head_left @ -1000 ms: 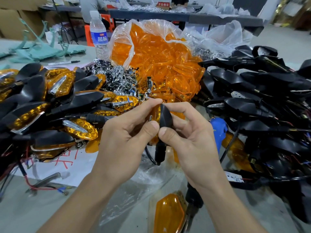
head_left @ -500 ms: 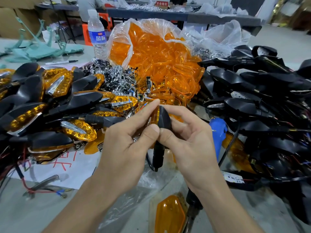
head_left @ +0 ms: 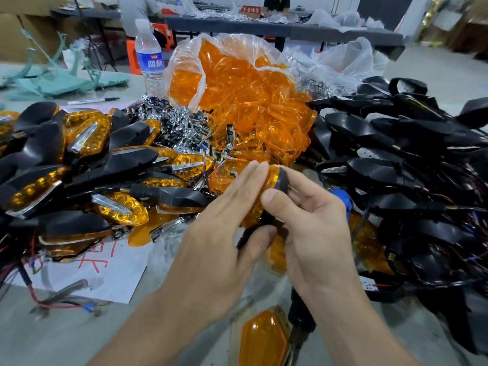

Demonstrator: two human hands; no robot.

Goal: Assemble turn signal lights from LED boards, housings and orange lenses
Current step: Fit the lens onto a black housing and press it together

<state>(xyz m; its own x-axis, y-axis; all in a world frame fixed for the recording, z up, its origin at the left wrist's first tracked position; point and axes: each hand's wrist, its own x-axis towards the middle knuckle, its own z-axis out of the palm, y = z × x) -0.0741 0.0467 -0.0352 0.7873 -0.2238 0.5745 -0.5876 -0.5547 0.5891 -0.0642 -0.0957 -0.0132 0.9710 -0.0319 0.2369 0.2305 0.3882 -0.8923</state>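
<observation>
Over the middle of the table I hold a turn signal light [head_left: 280,178] with both hands; it has a black housing and an orange lens facing left. My left hand [head_left: 219,233] lays straight fingers along the lens, and its thumb presses the black stem from below. My right hand [head_left: 317,228] grips the housing, thumb on its near edge and fingers behind it. A clear bag of orange lenses [head_left: 243,96] stands behind. Black housings with wires [head_left: 396,154] are heaped at the right. Chrome parts [head_left: 174,120] lie in the middle.
Finished orange-and-black lights [head_left: 79,167] are piled at the left on a white paper [head_left: 105,270]. A water bottle [head_left: 149,56] and a pen [head_left: 92,100] are at the back left. A loose orange lens [head_left: 264,339] lies near me, and a blue object [head_left: 342,198] sits behind my right hand.
The light has turned so its orange lens shows more. My left fingers have straightened along the lens, and both hands have shifted slightly right.
</observation>
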